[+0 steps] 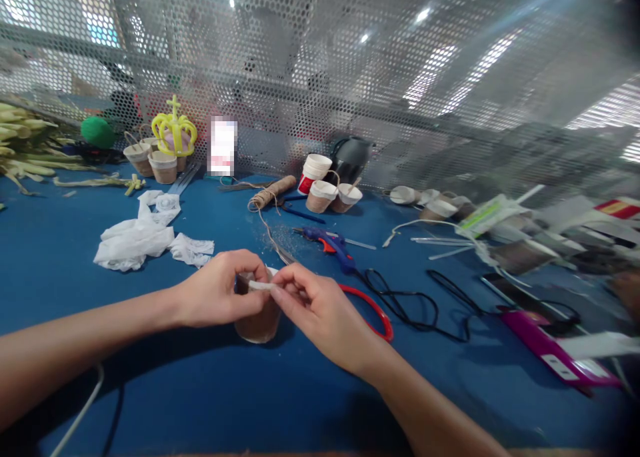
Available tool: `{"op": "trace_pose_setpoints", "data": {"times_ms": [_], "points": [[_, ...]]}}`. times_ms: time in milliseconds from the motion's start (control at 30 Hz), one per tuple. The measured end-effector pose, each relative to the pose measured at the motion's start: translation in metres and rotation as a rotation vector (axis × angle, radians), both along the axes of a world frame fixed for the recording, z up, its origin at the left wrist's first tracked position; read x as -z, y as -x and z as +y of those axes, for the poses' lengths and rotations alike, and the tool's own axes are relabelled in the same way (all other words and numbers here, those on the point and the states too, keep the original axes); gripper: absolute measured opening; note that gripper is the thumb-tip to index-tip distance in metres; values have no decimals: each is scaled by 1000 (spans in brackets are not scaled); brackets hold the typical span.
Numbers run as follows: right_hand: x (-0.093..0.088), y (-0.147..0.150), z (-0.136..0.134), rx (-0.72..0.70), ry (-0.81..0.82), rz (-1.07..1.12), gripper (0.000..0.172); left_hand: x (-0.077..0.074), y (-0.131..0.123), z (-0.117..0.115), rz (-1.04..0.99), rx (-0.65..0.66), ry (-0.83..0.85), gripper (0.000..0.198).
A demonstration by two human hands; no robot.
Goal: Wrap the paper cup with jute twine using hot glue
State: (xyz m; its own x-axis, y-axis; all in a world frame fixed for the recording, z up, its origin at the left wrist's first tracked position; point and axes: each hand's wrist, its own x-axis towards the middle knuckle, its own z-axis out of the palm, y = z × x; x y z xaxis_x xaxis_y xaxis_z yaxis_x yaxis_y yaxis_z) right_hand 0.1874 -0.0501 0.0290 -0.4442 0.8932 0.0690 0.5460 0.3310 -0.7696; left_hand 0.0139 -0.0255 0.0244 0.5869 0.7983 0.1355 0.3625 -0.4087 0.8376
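A small brown-wrapped paper cup (259,318) stands on the blue table (210,390) in front of me. My left hand (220,290) grips the cup's rim from the left, fingers closed. My right hand (320,310) pinches a short white strip (261,285) against the rim at the top. Both hands meet over the cup's mouth and hide most of it.
A blue glue gun (333,245) with black cable lies behind, beside red-handled scissors (373,310). A twine spool (273,192), several wrapped cups (323,194), white lace scraps (143,237) and a yellow crown (174,132) sit farther back. Magenta tool (555,350) at right. Perforated metal screen behind.
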Motion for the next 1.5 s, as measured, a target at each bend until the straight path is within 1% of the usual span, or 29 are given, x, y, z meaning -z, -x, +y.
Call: {"op": "trace_pose_setpoints", "data": {"times_ms": [133,300,400,500,667,900,1000,1100,1233,1333,1400,1500], "points": [[1,1,-2,1,10,13,18,-2,-1,-3,28,-26,1,6],[2,0,-2,6,-2,0,15,-3,-1,-4,42,-41,0,10],[3,-2,-2,37,-22,19,14,-2,0,-3,30,-41,31,8],[4,-3,-2,65,-32,46,9,-1,1,-2,19,-44,75,8],[5,-3,-2,45,-37,-8,13,-1,2,-3,25,-55,89,7],[2,-1,-1,49,-76,-54,11,-2,1,-4,-2,-35,108,5],[2,-1,0,44,-85,-58,11,-2,1,-4,-2,-39,78,5],[0,-2,1,50,-117,-63,9,-2,3,-3,9,-34,69,6],[-4,-6,5,94,-203,-46,7,-4,6,0,-42,-7,142,9],[-6,-10,10,132,-263,-49,6,-4,10,6,-87,-45,132,12],[-5,-12,13,164,-242,-81,7,-5,13,9,-112,-93,95,13],[0,-13,15,137,-99,-122,10,-7,18,13,-148,-159,-20,14]]}}
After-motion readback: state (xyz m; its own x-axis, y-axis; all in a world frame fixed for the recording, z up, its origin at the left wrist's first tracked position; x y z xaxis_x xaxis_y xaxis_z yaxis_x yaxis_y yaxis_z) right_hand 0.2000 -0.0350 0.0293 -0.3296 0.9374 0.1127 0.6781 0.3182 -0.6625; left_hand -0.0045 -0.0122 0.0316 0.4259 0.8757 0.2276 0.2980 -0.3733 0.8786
